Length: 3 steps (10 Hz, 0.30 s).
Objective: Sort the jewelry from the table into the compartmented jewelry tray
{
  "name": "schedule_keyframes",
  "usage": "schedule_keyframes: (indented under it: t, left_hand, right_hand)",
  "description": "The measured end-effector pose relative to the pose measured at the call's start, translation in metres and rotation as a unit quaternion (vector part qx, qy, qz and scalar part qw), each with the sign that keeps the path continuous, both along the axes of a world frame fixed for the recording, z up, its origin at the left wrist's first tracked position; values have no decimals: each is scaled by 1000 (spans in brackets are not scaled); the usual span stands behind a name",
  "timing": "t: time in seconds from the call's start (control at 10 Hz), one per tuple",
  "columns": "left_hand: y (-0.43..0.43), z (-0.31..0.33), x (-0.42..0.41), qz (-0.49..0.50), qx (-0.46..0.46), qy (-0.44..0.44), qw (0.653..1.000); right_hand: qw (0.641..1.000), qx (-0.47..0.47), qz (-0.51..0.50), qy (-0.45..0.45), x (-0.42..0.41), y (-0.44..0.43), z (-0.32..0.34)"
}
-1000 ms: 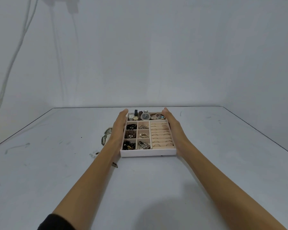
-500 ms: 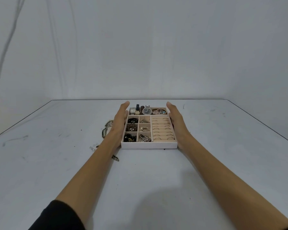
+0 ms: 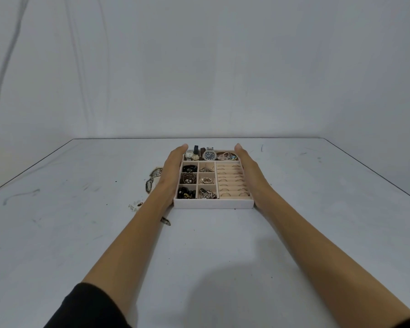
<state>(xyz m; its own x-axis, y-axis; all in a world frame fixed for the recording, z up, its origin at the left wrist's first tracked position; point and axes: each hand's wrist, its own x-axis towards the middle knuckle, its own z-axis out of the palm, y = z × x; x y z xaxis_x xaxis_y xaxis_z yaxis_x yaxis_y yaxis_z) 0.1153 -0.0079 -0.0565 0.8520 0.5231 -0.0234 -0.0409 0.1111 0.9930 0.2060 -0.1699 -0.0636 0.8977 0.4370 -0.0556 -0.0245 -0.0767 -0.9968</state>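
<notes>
Left hand (image 3: 172, 178) and right hand (image 3: 252, 178), fingers straight, flat against opposite side walls of filled jewelry tray (image 3: 213, 204) on tabletop (image 3: 329, 221). Press evenly and slide level, sparing watches (image 3: 210, 154) in far row. Loose pieces (image 3: 152, 179) beside left hand, apparently unsorted.

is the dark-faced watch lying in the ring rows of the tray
No, the dark-faced watch sits in the long compartment along the far edge of the tray, behind the ring rows.
</notes>
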Motion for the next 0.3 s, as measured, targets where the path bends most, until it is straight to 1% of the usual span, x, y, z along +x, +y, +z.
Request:
schedule_keyframes:
  t: [0.1,0.2,0.3]
  left_hand:
    - [-4,1,-5,2,9,9,1000]
    - [-9,2,-8,23,17,-30,999]
    - [-6,10,-17,116,69,-70,988]
  right_hand:
    - [1000,-30,11,-1,3,1,-1]
    - [999,-35,1,-19,1,-3,2]
    - [996,-63,-20,-65,-13,-14,18]
